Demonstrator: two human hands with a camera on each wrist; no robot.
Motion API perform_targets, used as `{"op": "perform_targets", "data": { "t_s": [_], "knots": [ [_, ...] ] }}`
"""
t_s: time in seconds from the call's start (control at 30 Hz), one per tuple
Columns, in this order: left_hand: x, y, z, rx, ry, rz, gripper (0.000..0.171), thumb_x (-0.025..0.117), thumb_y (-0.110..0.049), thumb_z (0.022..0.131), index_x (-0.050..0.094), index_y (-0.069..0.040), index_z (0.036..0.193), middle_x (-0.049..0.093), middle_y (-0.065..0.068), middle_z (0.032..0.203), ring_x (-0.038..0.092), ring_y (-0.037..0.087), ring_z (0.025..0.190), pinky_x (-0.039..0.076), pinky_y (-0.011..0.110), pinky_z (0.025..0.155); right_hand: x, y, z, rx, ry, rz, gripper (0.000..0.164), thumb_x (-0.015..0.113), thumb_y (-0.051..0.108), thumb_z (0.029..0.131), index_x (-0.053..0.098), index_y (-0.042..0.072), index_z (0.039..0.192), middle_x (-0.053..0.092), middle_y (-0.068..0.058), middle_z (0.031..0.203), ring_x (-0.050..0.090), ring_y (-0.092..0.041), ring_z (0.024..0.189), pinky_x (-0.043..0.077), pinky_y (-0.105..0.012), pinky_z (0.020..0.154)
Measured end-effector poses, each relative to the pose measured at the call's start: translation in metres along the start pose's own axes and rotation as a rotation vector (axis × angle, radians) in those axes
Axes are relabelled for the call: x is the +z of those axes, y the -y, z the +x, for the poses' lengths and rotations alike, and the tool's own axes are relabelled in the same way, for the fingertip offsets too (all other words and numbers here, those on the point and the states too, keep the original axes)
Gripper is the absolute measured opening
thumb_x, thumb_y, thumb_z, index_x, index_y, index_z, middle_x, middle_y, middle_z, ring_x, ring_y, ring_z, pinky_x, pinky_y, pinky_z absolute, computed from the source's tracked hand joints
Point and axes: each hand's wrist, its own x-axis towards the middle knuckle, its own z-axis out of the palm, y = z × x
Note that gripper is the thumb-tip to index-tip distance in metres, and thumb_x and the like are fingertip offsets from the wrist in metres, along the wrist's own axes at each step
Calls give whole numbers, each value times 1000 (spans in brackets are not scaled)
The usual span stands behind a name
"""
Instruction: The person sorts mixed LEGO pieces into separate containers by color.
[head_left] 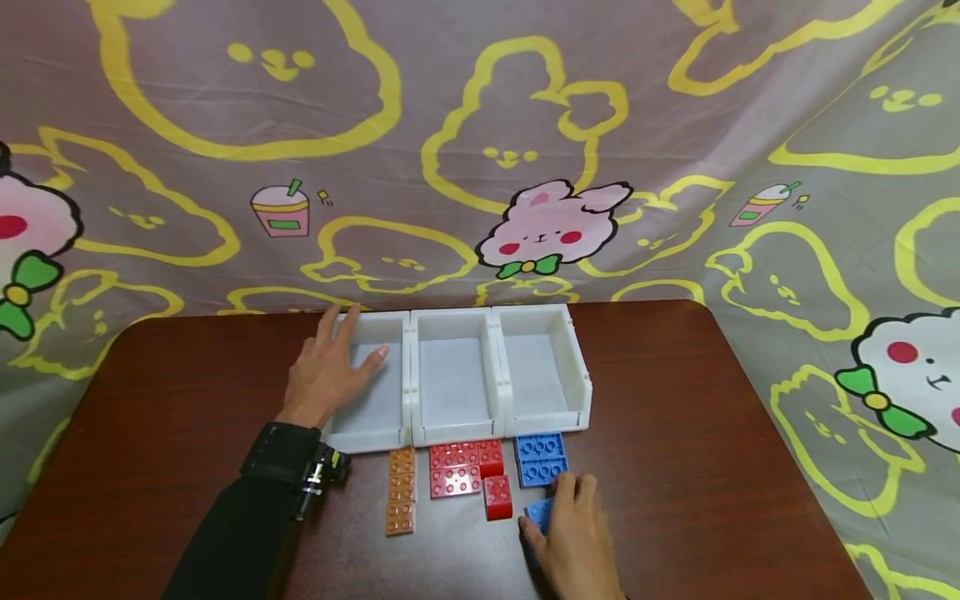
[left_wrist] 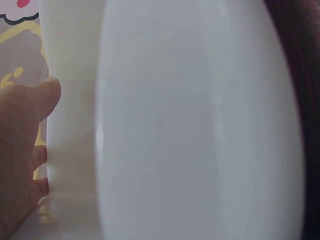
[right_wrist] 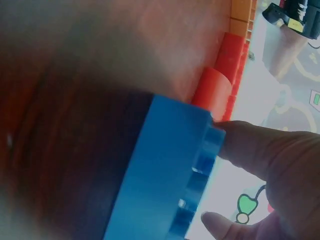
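Note:
My left hand (head_left: pixel 322 379) reaches across the left white bin (head_left: pixel 371 442), fingers spread and fairly straight, at its far left edge. In the left wrist view, the thumb (left_wrist: pixel 49 97) lies along the white wall. Low on the right, my right hand (head_left: pixel 577 533) holds a blue toy building brick (head_left: pixel 538 512) between thumb and fingers. The right wrist view has this brick (right_wrist: pixel 160 170) close up, studs upward, its lower part cut off by the frame. More blue bricks (head_left: pixel 542 460) lie just beyond that hand.
Three white bins stand joined in a row, including the middle bin (head_left: pixel 453 379) and right bin (head_left: pixel 536 362). Before them lie several red bricks (head_left: pixel 455 479), a separate red brick (head_left: pixel 498 497) and a column of orange bricks (head_left: pixel 401 492). A patterned cloth (head_left: pixel 525 108) hangs behind the brown table (head_left: pixel 675 467).

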Motion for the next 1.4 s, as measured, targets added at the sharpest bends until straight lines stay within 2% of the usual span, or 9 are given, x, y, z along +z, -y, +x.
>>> {"op": "perform_targets", "data": {
  "t_s": [0.1, 0.2, 0.27, 0.37, 0.5, 0.67, 0.9, 1.07, 1.4],
  "knots": [
    [1, 0, -1, -3, 7, -4, 86, 55, -56, 99, 15, -15, 163, 9, 19, 166, 32, 60, 135, 42, 74, 86, 0, 1, 0, 15, -3, 30, 68, 85, 29, 82, 50, -1, 131, 40, -19, 113, 49, -31, 90, 52, -47, 79],
    [2, 1, -1, -1, -2, -2, 86, 56, -55, 99, 15, -15, 163, 9, 20, 166, 33, 59, 134, 42, 74, 86, -2, 0, -3, -13, -73, 44, 58, 79, 28, 85, 58, 3, 132, 38, -18, 115, 47, -31, 97, 50, -44, 77],
    [2, 1, -1, 3, -12, 0, 86, 55, -56, 99, 16, -14, 163, 10, 20, 166, 34, 60, 134, 43, 74, 85, -3, -1, -6, -45, -126, 35, 50, 76, 29, 86, 65, 6, 129, 38, -16, 114, 45, -32, 101, 48, -43, 75],
    [3, 1, -1, 12, -25, -2, 86, 55, -56, 99, 17, -14, 163, 10, 20, 166, 35, 60, 132, 43, 74, 83, -4, -3, -8, -62, -139, 13, 42, 74, 32, 88, 71, 8, 122, 37, -15, 113, 42, -33, 103, 46, -43, 75],
    [3, 2, -1, 23, -39, -8, 84, 57, -53, 99, 18, -13, 162, 11, 21, 166, 37, 60, 131, 44, 73, 83, -4, -4, -7, -19, -93, -4, 42, 81, 36, 85, 67, 7, 112, 36, -16, 111, 44, -32, 99, 46, -41, 73],
    [3, 2, -1, 24, -35, -11, 85, 56, -54, 99, 18, -13, 163, 11, 21, 166, 36, 61, 131, 42, 75, 84, -1, -5, -7, 2, -105, -13, 45, 88, 38, 78, 58, 10, 98, 35, -15, 105, 46, -29, 90, 46, -39, 68],
    [3, 2, -1, 20, -26, -12, 85, 55, -56, 99, 17, -14, 163, 10, 21, 166, 35, 61, 132, 42, 75, 84, 3, -8, -7, -49, -25, -20, 45, 83, 45, 80, 63, 8, 96, 36, -11, 103, 45, -27, 92, 44, -38, 69],
    [2, 2, -1, 19, -26, -19, 85, 55, -55, 99, 16, -15, 163, 10, 21, 166, 34, 61, 133, 41, 76, 85, 2, -7, -5, -26, 7, -9, 38, 80, 44, 83, 67, 11, 95, 41, -11, 108, 48, -26, 94, 49, -39, 74],
    [1, 1, -2, 19, -23, -20, 85, 56, -54, 99, 18, -13, 162, 11, 22, 165, 35, 59, 133, 41, 75, 87, 1, -6, -3, 0, 35, -10, 35, 81, 37, 84, 67, 8, 98, 46, -16, 114, 53, -28, 92, 54, -45, 80]
  ]
}}
